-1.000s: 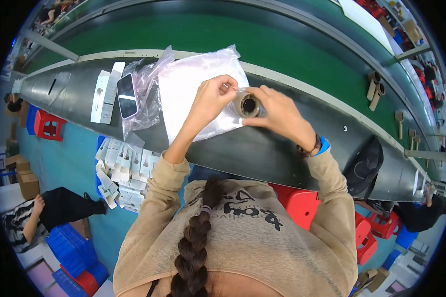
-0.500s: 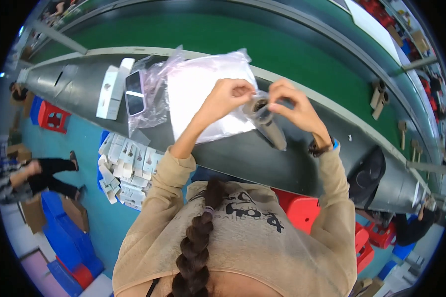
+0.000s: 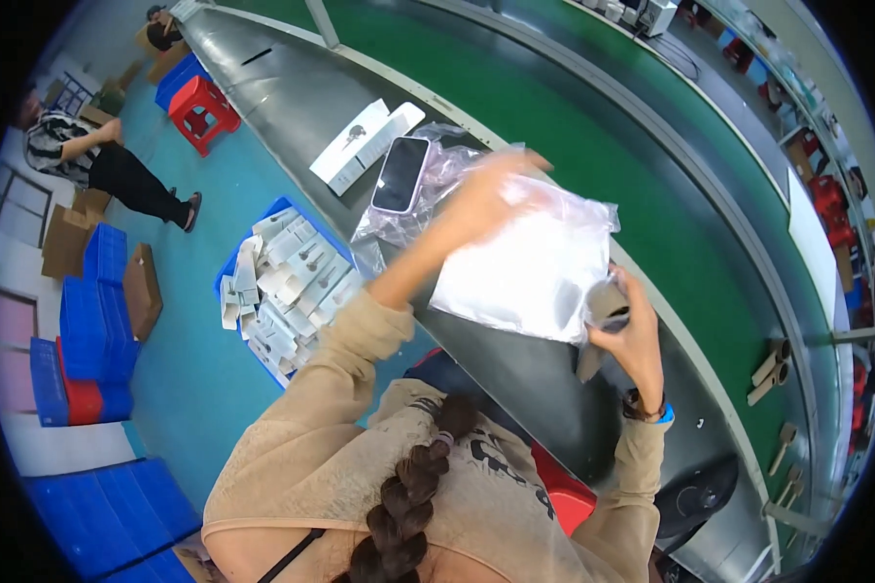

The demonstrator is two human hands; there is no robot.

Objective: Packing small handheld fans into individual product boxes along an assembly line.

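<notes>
Right hand (image 3: 634,335) fingers grasp a small roll (image 3: 608,303) — left hand (image 3: 486,194) blurred, grip unclear — over white bags (image 3: 530,267)

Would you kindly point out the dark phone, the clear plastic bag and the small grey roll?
dark phone (image 3: 401,174), head view, middle of its screen.
clear plastic bag (image 3: 535,267), head view, its white middle.
small grey roll (image 3: 608,303), head view, its side.
</notes>
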